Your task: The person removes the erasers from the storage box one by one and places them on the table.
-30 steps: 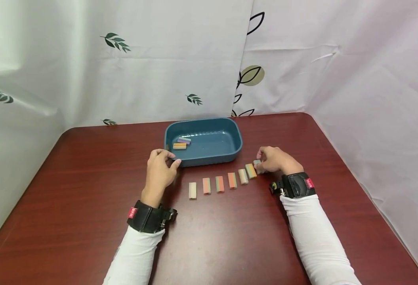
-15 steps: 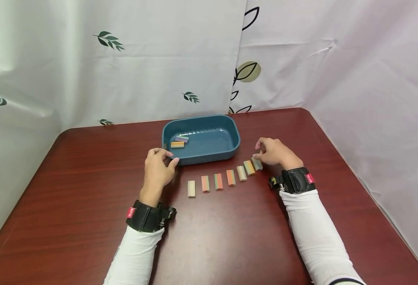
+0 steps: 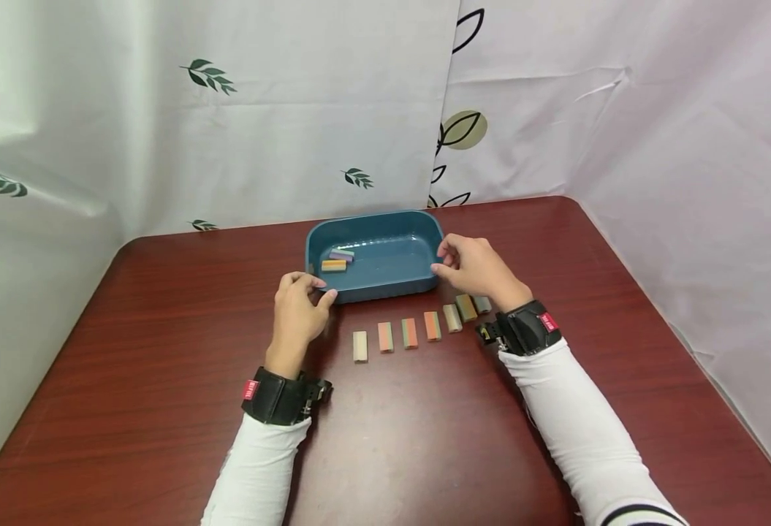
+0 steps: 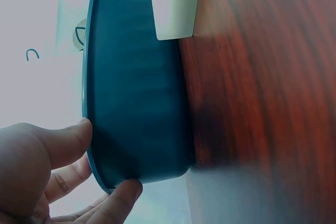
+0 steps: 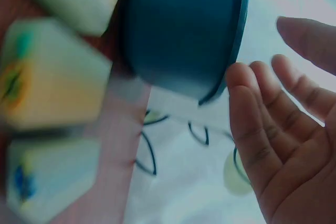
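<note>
At the front left corner of a blue tray (image 3: 385,291), my left hand (image 3: 296,310) holds the rim. In the left wrist view its thumb touches the rim (image 4: 86,98) and a fingertip (image 4: 128,187) lies against the tray's end wall. My right hand (image 3: 477,269) is by the tray's right end with nothing in it, fingers loosely bent. The right wrist view has its fingertips (image 5: 239,74) close to the rim; contact is unclear. Inside the tray, at the left, lie a purple-and-green block (image 3: 341,255) and an orange-yellow block (image 3: 334,265).
Several small striped blocks stand in a row before the tray, from a cream block (image 3: 359,347) through an orange-green block (image 3: 409,333) to a grey block (image 3: 482,304) near my right wrist. The brown table (image 3: 161,365) meets a white curtain (image 3: 280,146) behind.
My right hand has left the grey block at the row's right end and moved left and away from me to the tray's right end. My left hand stays at the tray corner.
</note>
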`<action>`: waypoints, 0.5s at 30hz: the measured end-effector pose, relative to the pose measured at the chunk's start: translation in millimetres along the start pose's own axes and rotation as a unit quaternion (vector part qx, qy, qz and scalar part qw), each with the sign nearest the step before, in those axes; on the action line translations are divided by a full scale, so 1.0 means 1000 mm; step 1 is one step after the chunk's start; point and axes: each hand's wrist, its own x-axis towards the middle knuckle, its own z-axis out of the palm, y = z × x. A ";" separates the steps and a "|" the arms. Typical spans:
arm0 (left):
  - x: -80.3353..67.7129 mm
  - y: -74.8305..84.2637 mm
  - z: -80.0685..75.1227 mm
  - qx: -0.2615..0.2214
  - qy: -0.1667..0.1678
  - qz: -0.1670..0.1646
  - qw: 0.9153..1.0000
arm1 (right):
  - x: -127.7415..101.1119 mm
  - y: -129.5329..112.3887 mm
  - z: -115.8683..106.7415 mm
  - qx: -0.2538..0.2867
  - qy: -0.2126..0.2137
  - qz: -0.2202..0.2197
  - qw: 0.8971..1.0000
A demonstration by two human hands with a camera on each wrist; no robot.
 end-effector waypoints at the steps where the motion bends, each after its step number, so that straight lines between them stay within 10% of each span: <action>1: 0.000 -0.001 0.000 -0.001 0.001 0.000 1.000 | 0.004 -0.003 0.002 -0.001 0.002 -0.008 1.000; 15: 0.001 -0.004 0.000 -0.003 0.007 0.013 1.000 | 0.058 -0.038 0.006 -0.028 -0.089 -0.025 0.995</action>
